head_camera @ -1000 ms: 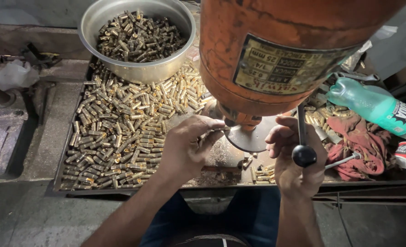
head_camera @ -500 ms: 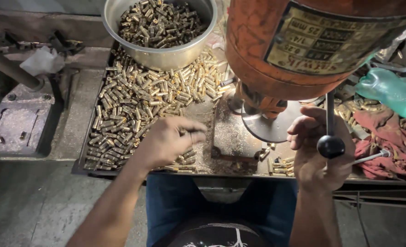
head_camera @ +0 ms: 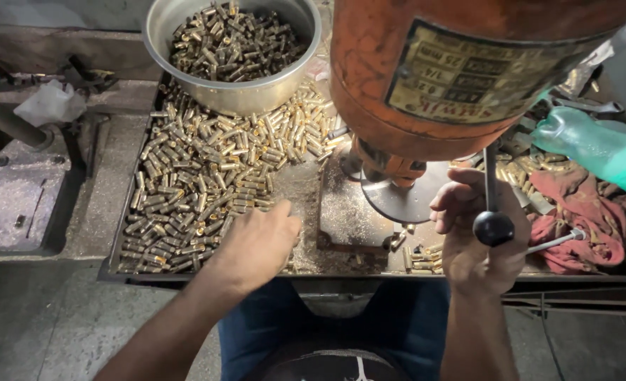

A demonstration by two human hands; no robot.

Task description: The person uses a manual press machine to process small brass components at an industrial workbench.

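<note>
Metal workshop: orange drill press [head_camera: 426,85], tray of brass pieces [head_camera: 207,176].

Two bare forearms reach up into view from the bottom edge, with no sleeves, watch, rings or gloves visible on either. The left hand [head_camera: 256,243] sits at about 8 o'clock from the middle of the view, seen from the back, knuckles rounded. The right hand [head_camera: 479,236] sits at about 4 o'clock, seen partly from the palm side, its fingers thick and short-nailed as far as can be told. Between the arms, at 6 o'clock, the lap shows dark blue trousers, likely denim. Below them, at the very bottom edge, lies a strip of black garment with a small white printed mark.
</note>
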